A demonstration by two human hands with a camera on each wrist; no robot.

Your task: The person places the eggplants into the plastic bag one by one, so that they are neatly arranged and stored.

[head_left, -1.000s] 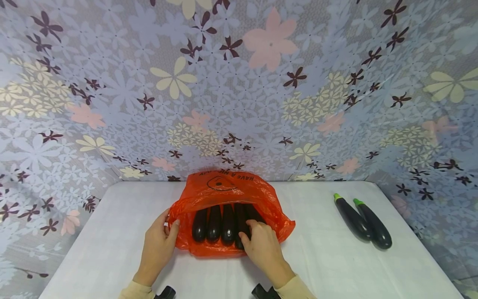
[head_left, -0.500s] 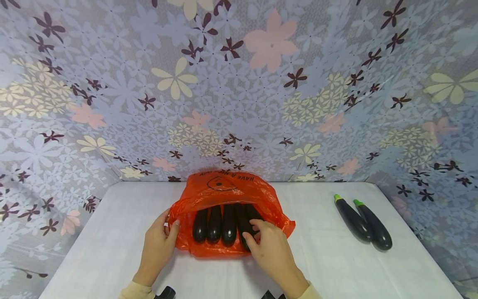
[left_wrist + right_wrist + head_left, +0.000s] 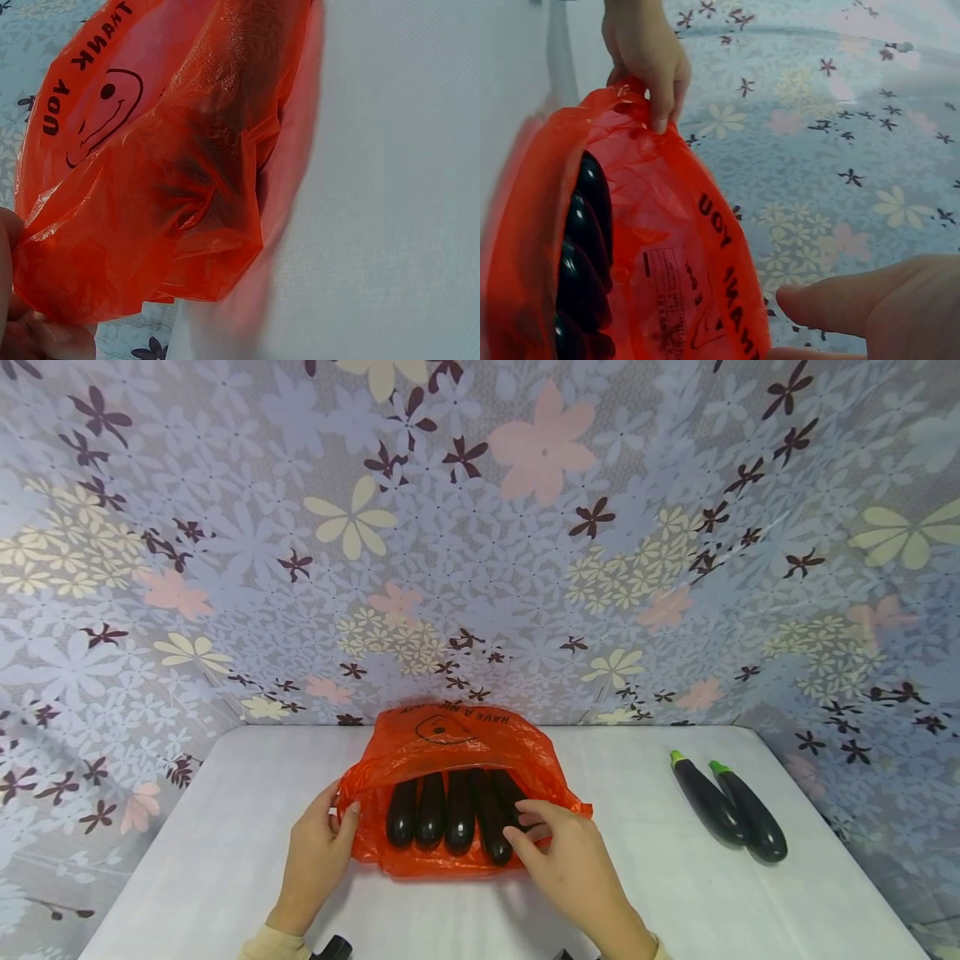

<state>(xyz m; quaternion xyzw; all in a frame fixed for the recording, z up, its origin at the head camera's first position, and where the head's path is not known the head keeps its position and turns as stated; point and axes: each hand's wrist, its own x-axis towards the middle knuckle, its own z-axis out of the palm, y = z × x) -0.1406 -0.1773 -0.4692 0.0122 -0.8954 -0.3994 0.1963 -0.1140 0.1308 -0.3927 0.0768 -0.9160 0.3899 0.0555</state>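
Note:
A red plastic bag lies on the table with its mouth toward me. Several dark eggplants rest side by side inside, rounded ends showing. My left hand pinches the left edge of the bag's mouth; in the left wrist view its fingertips grip the thin film. At the right side of the mouth is my right hand, thumb and fingers apart, beside the rightmost eggplants and partly covering one. The right wrist view has the right thumb stretched out, with no eggplant between it and the fingers.
Two more eggplants with green stem ends, a left one and a right one, lie together on the right of the white table. A flowered cloth stands behind and along both sides.
My right hand has shifted to the right, off the eggplant it was touching. That eggplant's near end has moved right within the bag. My left hand stays in place on the bag.

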